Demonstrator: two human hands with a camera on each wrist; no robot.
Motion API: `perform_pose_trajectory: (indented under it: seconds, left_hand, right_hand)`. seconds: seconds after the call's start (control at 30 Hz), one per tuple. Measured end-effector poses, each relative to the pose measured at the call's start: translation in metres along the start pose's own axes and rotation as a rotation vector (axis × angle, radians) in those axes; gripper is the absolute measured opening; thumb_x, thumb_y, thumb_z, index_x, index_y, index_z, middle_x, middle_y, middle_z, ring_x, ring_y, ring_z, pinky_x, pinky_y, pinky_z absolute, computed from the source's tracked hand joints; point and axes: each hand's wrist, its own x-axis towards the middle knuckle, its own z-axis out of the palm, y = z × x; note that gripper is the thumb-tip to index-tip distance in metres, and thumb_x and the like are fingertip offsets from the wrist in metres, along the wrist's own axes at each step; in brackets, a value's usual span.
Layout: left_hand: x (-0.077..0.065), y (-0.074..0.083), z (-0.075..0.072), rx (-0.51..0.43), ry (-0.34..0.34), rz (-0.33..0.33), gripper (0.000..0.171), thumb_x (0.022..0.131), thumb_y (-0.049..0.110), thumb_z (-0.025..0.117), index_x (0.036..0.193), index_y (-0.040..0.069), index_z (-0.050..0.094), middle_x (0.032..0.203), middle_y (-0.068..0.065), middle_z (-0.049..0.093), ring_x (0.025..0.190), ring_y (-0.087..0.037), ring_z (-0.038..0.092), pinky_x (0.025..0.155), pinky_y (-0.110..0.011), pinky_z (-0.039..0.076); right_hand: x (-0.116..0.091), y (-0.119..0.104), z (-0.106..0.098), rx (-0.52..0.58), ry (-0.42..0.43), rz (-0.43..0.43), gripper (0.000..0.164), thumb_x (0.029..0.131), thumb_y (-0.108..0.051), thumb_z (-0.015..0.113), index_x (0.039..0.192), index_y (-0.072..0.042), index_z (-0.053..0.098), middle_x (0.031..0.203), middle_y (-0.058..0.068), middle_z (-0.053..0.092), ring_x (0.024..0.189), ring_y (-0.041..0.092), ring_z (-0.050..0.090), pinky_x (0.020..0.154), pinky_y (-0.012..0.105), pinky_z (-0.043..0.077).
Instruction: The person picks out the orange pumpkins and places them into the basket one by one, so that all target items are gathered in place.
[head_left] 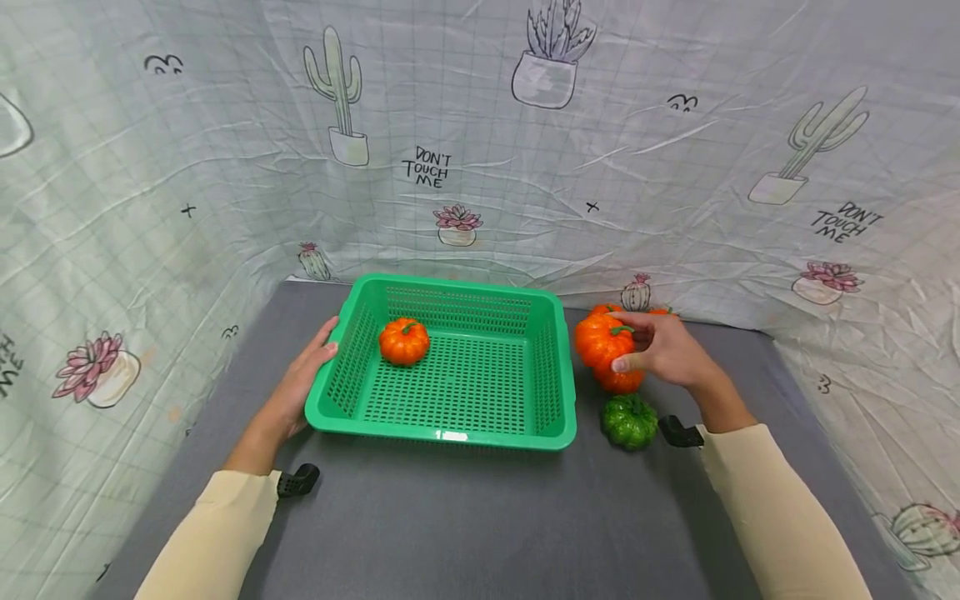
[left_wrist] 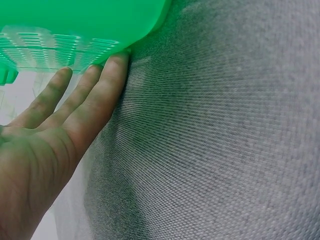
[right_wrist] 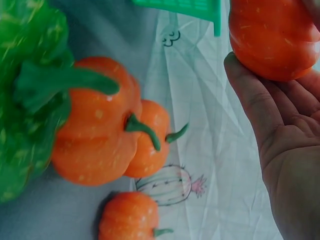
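Observation:
A small orange toy pumpkin [head_left: 598,340] is pinched between the thumb and fingers of my right hand [head_left: 670,352], raised above the others; the right wrist view shows this pumpkin [right_wrist: 275,40] over the palm. My left hand [head_left: 298,385] rests against the left side of a green plastic basket [head_left: 442,428]. In the left wrist view its fingers [left_wrist: 107,82] reach fairly straight to the slotted wall, under the rim. Another orange pumpkin [head_left: 403,342] sits inside the basket, towards the back left.
Right of the basket stand a green pumpkin [head_left: 628,423] and an orange pumpkin [head_left: 619,383]. Two more orange pumpkins [right_wrist: 150,137] [right_wrist: 129,217] stand farther back. A cactus-print cloth [head_left: 480,150] hangs behind and beside the grey table [head_left: 465,525].

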Motion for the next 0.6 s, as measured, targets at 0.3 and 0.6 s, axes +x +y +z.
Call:
perform_pose_trajectory:
  seconds: [0.3,0.6]
  left_hand:
    - [0.0,-0.001,0.0,-0.014,0.003,0.004,0.063,0.112,0.049,0.036,0.167,0.045,0.006,0.175,-0.015,0.008,0.12,-0.013,0.054,0.089,-0.028,0.056]
    - [-0.001,0.0,0.0,0.007,0.015,0.006,0.062,0.112,0.05,0.035,0.167,0.046,0.006,0.176,-0.013,0.008,0.12,-0.011,0.054,0.089,-0.026,0.055]
  right_hand:
    - [0.015,-0.008,0.009,0.057,-0.057,-0.054,0.077,0.084,-0.01,0.087,0.151,0.004,0.051,0.131,0.026,0.069,0.104,0.013,0.071,0.084,0.021,0.057]
    - [0.029,-0.022,0.019,0.075,-0.078,-0.1,0.074,0.083,-0.01,0.088,0.148,0.002,0.055,0.132,0.023,0.069,0.102,0.007,0.069,0.087,0.022,0.057]
